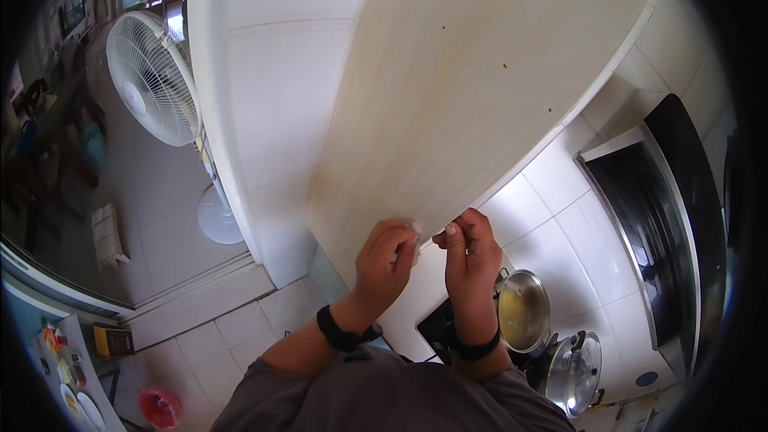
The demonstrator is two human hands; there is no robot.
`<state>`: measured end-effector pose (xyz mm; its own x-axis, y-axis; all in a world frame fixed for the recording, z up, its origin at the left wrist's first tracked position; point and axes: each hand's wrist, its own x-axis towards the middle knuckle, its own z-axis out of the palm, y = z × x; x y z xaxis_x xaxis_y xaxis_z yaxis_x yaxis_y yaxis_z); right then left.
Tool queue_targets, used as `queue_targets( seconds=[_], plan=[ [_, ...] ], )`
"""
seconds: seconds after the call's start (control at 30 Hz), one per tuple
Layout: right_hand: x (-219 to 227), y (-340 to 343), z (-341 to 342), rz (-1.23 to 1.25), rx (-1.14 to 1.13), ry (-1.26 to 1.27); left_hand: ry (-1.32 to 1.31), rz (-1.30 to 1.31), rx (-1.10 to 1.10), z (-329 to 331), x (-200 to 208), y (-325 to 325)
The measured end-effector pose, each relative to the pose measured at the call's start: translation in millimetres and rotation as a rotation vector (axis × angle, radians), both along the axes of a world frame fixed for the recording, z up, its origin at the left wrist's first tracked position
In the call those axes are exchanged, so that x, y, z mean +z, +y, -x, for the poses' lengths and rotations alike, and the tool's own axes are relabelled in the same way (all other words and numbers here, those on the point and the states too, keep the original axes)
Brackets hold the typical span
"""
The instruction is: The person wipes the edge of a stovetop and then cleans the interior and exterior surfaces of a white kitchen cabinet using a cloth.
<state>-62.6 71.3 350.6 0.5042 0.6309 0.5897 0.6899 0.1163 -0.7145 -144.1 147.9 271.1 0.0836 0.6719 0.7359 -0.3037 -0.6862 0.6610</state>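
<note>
Both my hands are raised in front of a large beige panel (472, 56), near its lower edge. My left hand (384, 264) is closed, thumb and fingers pinched together, with a small whitish blur at the fingertips that I cannot make out. Close to its right, my right hand (470, 252) is also closed, its fingertips curled together beside the panel's edge. Whatever it pinches is hidden or too small to name. Several small dark marks dot the panel. Each wrist wears a dark band.
At right, an open pot (523, 312) with yellowish contents and a lidded pot (573, 372) stand below a dark range hood (648, 216). A white standing fan (152, 76) is beyond the doorway at left. A red bin (159, 406) sits on the tiled floor (208, 360).
</note>
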Motion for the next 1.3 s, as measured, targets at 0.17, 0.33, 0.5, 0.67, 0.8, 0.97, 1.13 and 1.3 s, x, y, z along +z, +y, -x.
queue_targets(
  seconds=[0.17,0.33,0.5,0.67,0.8,0.97,1.13,1.3],
  plan=[
    [-0.1,-0.2,-2.0,0.019,0.016,-0.018,-0.060,-0.029,-0.035,-4.3,29.0,8.3],
    [-0.8,-0.9,-1.3,0.010,0.006,-0.016,0.021,0.030,-0.008,0.7,-27.4,6.9],
    [-1.9,3.1,-0.2,0.001,0.018,-0.016,-0.036,0.020,0.027,-2.6,13.1,26.2],
    [-2.2,0.9,-0.9,0.007,-0.001,-0.076,0.040,-0.052,0.047,-0.9,-17.7,9.9],
    [-6.4,1.3,-0.9,0.032,-0.041,-0.088,0.022,-0.071,0.056,-0.3,6.3,18.6],
    [-5.8,1.4,-2.0,0.028,-0.051,-0.093,0.018,-0.067,0.052,-0.3,14.7,19.4],
    [-5.3,4.2,-0.2,-0.006,-0.045,-0.104,0.037,-0.049,0.048,0.9,8.2,18.0],
    [-2.6,5.0,3.5,-0.012,-0.020,-0.091,-0.023,0.024,0.029,-1.7,13.1,36.2]
  ],
)
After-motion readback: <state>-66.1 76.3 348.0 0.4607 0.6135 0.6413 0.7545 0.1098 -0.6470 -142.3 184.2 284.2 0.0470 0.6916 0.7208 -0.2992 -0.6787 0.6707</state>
